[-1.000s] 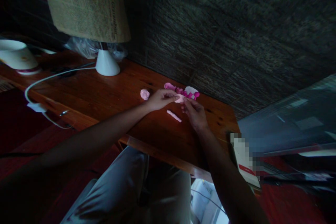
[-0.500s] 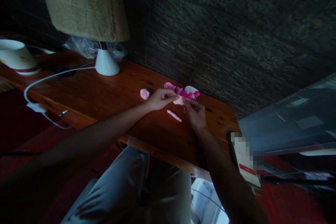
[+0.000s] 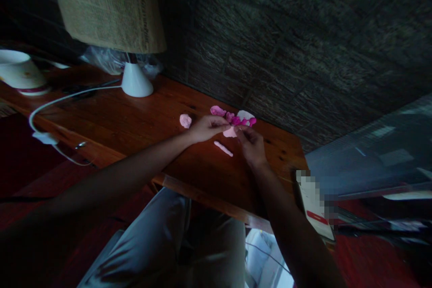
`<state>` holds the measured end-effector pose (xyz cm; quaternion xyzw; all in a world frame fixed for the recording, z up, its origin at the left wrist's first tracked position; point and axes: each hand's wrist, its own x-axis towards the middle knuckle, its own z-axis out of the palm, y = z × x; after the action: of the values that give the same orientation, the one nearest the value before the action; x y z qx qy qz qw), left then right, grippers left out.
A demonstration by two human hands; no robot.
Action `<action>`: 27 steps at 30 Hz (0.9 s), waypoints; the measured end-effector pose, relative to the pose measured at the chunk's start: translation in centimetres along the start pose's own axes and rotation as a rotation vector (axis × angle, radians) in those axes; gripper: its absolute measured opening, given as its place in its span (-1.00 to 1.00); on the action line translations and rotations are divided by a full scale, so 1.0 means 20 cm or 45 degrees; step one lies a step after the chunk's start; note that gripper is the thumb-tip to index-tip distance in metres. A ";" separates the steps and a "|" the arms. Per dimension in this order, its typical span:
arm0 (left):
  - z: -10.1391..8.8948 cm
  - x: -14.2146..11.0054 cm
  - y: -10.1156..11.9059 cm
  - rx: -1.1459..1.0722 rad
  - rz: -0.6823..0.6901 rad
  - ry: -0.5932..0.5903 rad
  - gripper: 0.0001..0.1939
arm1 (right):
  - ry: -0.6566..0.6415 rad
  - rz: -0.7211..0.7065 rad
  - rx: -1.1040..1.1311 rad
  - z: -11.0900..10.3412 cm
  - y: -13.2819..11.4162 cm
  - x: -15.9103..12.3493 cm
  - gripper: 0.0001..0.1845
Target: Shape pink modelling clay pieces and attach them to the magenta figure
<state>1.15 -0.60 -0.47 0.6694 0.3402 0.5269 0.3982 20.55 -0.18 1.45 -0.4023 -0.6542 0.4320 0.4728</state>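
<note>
A flattened piece of pale pink modelling clay (image 3: pixel 230 132) is pinched between my two hands above the table. My left hand (image 3: pixel 207 128) grips its left side with thumb and fingers. On its right edge, the thumb and fingers of my right hand (image 3: pixel 251 143) are closed. Just below lies a thin pale pink clay roll (image 3: pixel 223 148). To the left of my left hand sits a lumpy pink clay ball (image 3: pixel 185 120). Behind my hands are a pink clay piece (image 3: pixel 218 110), magenta clay pieces (image 3: pixel 240 121) and a whitish flat piece (image 3: pixel 245 115), partly hidden.
On the wooden table (image 3: pixel 145 126) stands a lamp (image 3: pixel 137 81) with a newsprint shade, its white cord (image 3: pixel 67 98) hanging over the front edge. A paper cup (image 3: pixel 22 74) is at the far left. A dark brick wall (image 3: pixel 270 45) rises behind. A book-like object (image 3: pixel 315 211) lies at the right.
The flattened clay has turned a little between my fingers, and its lower part now hangs slightly lower. My right fingers have shifted slightly along its edge. The other clay pieces stay put.
</note>
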 end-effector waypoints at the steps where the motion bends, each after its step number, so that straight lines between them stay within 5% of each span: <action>1: 0.00 0.00 0.00 0.009 0.010 -0.009 -0.78 | -0.018 -0.009 -0.014 0.00 0.00 0.00 -0.62; 14: 0.00 0.00 0.01 0.088 0.062 0.019 -0.78 | -0.041 0.102 0.030 0.01 -0.01 -0.01 -0.58; 27: 0.00 -0.01 0.02 0.159 0.031 -0.078 -0.77 | -0.081 0.024 -0.019 0.00 0.01 0.00 -0.58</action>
<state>1.08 -0.91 -0.28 0.7128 0.3521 0.4887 0.3595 20.66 -0.12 1.30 -0.3981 -0.6684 0.4440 0.4446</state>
